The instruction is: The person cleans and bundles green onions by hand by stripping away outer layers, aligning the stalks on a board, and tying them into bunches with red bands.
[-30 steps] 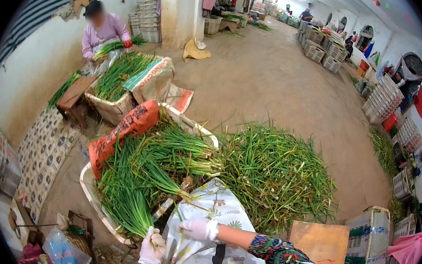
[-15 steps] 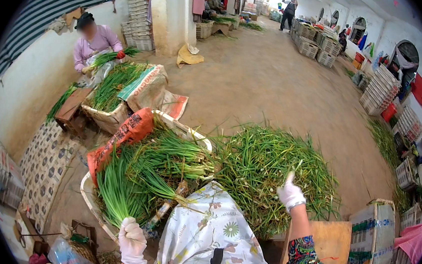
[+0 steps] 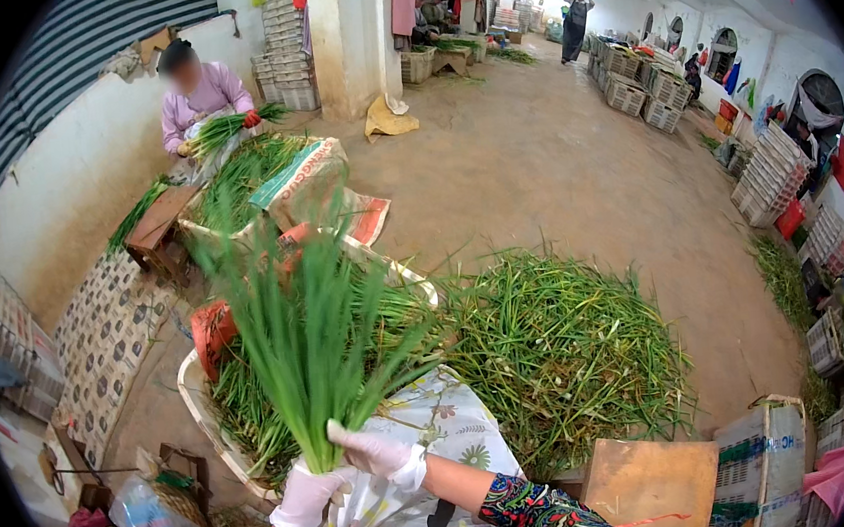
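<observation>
A bunch of green onions [image 3: 305, 364] stands upright in front of me, its green leaves fanned out and blurred at the tips. Gloved in white, my left hand [image 3: 307, 499] is closed round the lower end of the bunch. My right hand [image 3: 378, 448], also gloved, lies against the right side of the stems with its thumb up; how firmly its fingers grip is hidden. Behind the bunch sits a white crate [image 3: 192, 389] heaped with more green onions and partly covered by an orange sack [image 3: 212, 332]. A flowered apron [image 3: 455, 411] covers my lap.
A large pile of loose green leaves [image 3: 570, 351] lies on the floor to the right of the crate. Near my right arm are a wooden board [image 3: 652, 484] and a wrapped crate [image 3: 760, 455]. At the far left, a co-worker [image 3: 202, 102] holds green onions behind another filled crate.
The bunch in my left hand has risen from the crate to upright before me. My right hand has come from over the leaf pile to the stems. The view has shifted slightly.
</observation>
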A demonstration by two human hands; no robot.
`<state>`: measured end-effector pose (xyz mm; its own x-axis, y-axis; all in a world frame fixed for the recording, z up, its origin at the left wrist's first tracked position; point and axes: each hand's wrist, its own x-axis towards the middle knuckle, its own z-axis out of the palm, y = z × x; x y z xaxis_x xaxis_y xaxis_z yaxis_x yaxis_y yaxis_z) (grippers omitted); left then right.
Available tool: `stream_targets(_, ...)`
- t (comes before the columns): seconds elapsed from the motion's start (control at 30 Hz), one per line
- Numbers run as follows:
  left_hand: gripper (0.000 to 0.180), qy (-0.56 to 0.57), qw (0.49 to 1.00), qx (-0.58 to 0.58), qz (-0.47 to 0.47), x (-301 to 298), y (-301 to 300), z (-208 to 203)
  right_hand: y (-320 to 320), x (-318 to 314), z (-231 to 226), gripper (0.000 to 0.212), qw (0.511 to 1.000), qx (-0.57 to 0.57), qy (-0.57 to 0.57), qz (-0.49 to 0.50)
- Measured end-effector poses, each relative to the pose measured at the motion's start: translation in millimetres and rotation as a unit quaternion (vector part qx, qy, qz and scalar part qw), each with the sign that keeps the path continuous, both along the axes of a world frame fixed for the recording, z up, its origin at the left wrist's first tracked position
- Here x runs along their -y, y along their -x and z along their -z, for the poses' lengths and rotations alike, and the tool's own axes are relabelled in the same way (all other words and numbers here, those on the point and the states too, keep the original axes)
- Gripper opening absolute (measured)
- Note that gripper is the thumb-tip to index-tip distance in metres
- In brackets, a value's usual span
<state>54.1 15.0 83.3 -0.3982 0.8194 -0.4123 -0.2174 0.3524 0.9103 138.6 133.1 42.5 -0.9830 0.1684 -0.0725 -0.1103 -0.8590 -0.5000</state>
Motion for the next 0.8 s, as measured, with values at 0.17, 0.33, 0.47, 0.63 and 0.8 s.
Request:
stream_targets(0.17, 0.031, 0.008, 0.986, -0.090, 0.140, -20, -8, -10, -33, -26, 9, 0.040, 0.967, 0.031, 0.126, 0.219)
stream_targets(0.33, 0.035, 0.074, 0.925, -0.152, 0.341, -65, -33, -23, -104, -66, 16, 0.051, 0.938, 0.066, 0.121, 0.319)
stream_targets(0.47, 0.024, 0.111, 0.900, -0.056, 0.419, -110, -50, 23, -163, -61, 45, 0.073, 0.962, 0.009, 0.117, 0.248)
stream_targets(0.63, 0.020, 0.221, 0.864, 0.049, 0.451, -144, -60, 24, -198, -33, 42, 0.054, 0.912, 0.274, -0.282, -0.120)
stream_targets(0.8, 0.017, 0.214, 0.838, 0.092, 0.493, -126, -37, 58, -148, -22, -13, 0.062, 0.652, 0.124, -0.729, 0.169)
